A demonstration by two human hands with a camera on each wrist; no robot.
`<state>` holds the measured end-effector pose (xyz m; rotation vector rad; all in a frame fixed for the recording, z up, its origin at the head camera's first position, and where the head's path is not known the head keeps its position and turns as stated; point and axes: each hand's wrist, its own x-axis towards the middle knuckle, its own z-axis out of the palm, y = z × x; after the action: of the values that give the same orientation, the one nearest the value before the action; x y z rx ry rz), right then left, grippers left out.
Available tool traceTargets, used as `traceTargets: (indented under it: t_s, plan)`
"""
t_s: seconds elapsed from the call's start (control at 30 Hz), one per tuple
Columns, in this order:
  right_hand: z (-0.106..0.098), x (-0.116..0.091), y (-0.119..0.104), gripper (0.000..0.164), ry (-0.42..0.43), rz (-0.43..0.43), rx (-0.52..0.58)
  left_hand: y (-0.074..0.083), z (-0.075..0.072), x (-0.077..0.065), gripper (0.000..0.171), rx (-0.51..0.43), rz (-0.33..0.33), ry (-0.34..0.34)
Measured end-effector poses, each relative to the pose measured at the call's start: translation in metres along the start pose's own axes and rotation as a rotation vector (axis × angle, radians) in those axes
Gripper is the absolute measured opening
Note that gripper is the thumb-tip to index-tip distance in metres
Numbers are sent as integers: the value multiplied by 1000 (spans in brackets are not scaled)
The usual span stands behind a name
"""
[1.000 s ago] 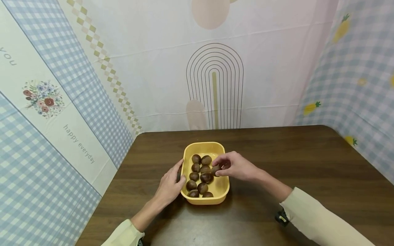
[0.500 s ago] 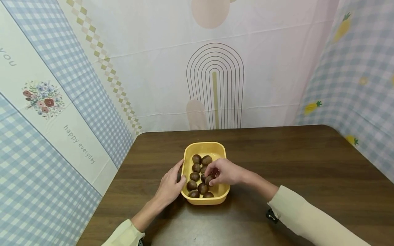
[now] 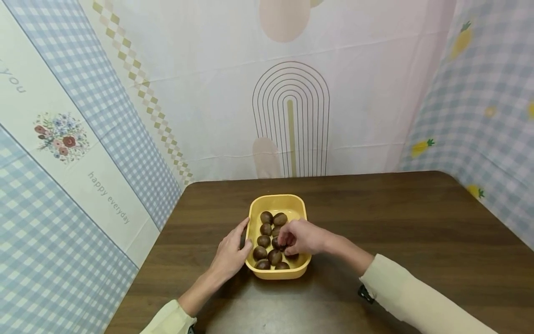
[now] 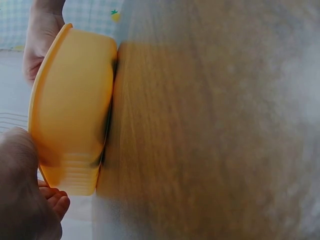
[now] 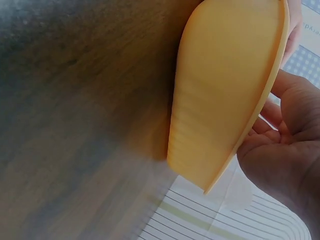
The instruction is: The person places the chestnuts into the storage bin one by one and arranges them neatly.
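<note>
A yellow plastic container (image 3: pixel 297 262) stands on the table with several brown chestnuts (image 3: pixel 275 256) inside, in rough rows. My left hand (image 3: pixel 228 253) holds its left side, thumb on the rim and fingers along the outer wall; the left wrist view shows these fingertips (image 4: pixel 59 202) against the container. Over the right half, my right hand (image 3: pixel 306 237) reaches in with bent fingers and thumb close to the chestnuts. One chestnut (image 3: pixel 292 256) lies just below the thumb. The hand hides part of the middle rows, and whether it pinches a chestnut is unclear.
The dark brown wooden table (image 3: pixel 375 218) extends around the container. A pale patterned cloth (image 3: pixel 200 93) hangs behind it, with blue checked cloth (image 3: pixel 479 116) at the right. Both wrist views show the container's outer wall and the tabletop.
My right hand has carried a chestnut from the upper right of the group toward the container's lower right, where one now lies under the thumb. My left hand stays on the side.
</note>
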<state>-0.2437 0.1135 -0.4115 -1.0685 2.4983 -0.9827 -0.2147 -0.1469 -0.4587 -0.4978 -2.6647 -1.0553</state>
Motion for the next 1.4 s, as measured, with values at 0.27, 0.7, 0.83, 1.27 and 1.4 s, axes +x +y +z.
traceTargets:
  t_s: [0.27,0.7,0.83,1.27,1.4]
  plan:
    - [-3,-10,10,15,170,-57,64,-2,0,1,64,1,4,-5]
    - [-25,-36,27,21,357,-16,279,-6,-2,4,63,34,7,-11]
    - [-28,-44,33,23,397,7,288,-8,-3,3,60,41,20,-11]
    - [-33,-78,55,28,441,119,243,-16,-6,1,55,100,89,0]
    - [-35,-90,61,38,438,137,185,-19,-9,1,54,111,129,-10]
